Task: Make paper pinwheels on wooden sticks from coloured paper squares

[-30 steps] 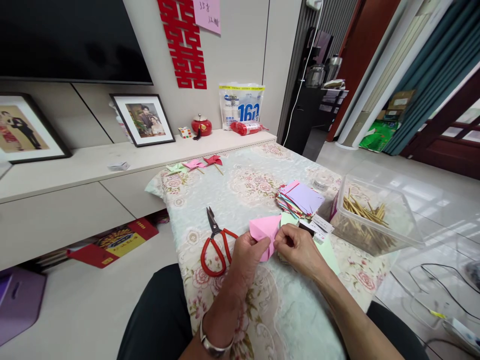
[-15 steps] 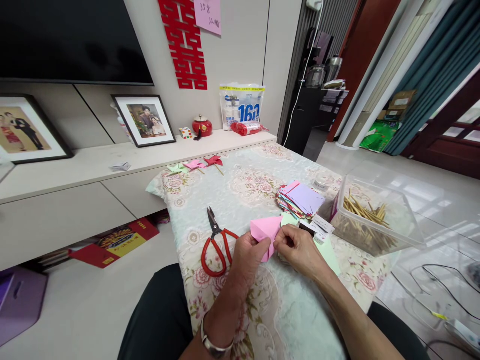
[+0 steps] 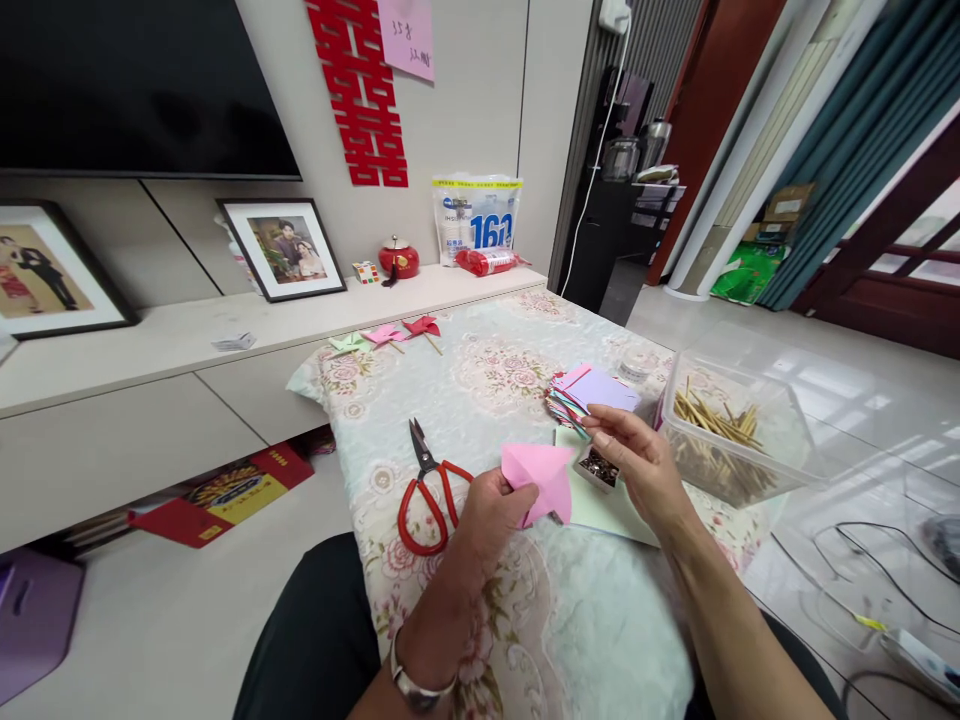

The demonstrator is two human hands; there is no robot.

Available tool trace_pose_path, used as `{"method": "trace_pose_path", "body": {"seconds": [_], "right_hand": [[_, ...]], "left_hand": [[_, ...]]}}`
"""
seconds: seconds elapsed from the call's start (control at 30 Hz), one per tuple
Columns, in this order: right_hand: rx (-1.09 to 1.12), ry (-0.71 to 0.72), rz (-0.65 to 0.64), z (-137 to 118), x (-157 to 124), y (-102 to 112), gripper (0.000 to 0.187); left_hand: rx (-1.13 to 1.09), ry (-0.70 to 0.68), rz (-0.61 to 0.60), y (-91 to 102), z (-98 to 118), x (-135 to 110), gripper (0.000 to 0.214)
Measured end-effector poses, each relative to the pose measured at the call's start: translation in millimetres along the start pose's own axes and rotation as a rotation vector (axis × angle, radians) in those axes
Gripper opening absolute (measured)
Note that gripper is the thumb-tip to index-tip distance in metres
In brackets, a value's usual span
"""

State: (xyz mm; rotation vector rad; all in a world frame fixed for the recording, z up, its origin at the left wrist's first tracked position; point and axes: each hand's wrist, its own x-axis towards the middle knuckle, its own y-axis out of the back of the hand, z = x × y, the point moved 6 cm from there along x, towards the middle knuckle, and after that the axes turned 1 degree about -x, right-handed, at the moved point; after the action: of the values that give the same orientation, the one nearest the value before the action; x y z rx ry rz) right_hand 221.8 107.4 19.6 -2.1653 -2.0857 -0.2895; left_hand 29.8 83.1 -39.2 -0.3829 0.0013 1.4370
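My left hand (image 3: 491, 515) pinches a folded pink paper pinwheel (image 3: 541, 480) between thumb and fingers, above the flowered tablecloth. To its right, my right hand (image 3: 645, 465) hovers with fingers stretched out and the thumb apart, nothing visible in it. Just beside and below those fingers is a small white box (image 3: 598, 468) of dark metal pins, standing on pale green paper sheets (image 3: 619, 520). Red-handled scissors (image 3: 427, 490) lie left of my left hand, blades pointing away. Behind my right fingers sits a stack of coloured paper squares (image 3: 596, 388).
A clear plastic bin (image 3: 739, 465) of wooden sticks stands at the right. Three finished pinwheels, green (image 3: 349, 344), pink (image 3: 385, 335) and red (image 3: 422, 327), lie at the table's far left. Beyond them runs a white cabinet (image 3: 300, 312). Cables (image 3: 862, 535) lie on the floor.
My right hand has let go of the pink pinwheel, moved right and opened over the pin box. My left hand keeps the pinwheel in about the same place. The view has shifted slightly.
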Motion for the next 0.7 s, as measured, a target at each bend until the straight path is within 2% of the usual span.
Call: {"method": "trace_pose_path", "body": {"seconds": [0.1, 0.2, 0.27, 0.4, 0.57, 0.7], "right_hand": [[0.051, -0.037, -0.15, 0, -3, -10, 0.049], [0.06, -0.086, -0.343, -3, -12, -30, 0.055], [0.02, -0.115, -0.429, -4, -17, -42, 0.057], [-0.051, -0.171, -0.465, -3, -23, -56, 0.057], [0.056, -0.268, -0.488, 2, -27, -67, 0.069], [0.092, -0.265, -0.496, 4, -28, -69, 0.071]], "left_hand": [[0.103, 0.018, -0.075, 0.4, 9, -6, 0.011], [0.232, 0.028, -0.142, 3.1, 20, -9, 0.01], [0.309, 0.023, -0.165, 5.7, 27, -10, 0.011], [0.434, -0.02, -0.181, 9.7, 40, -9, 0.013], [0.527, -0.037, -0.269, 7.8, 46, -9, 0.019], [0.509, -0.06, -0.321, 5.3, 48, -10, 0.029]]}}
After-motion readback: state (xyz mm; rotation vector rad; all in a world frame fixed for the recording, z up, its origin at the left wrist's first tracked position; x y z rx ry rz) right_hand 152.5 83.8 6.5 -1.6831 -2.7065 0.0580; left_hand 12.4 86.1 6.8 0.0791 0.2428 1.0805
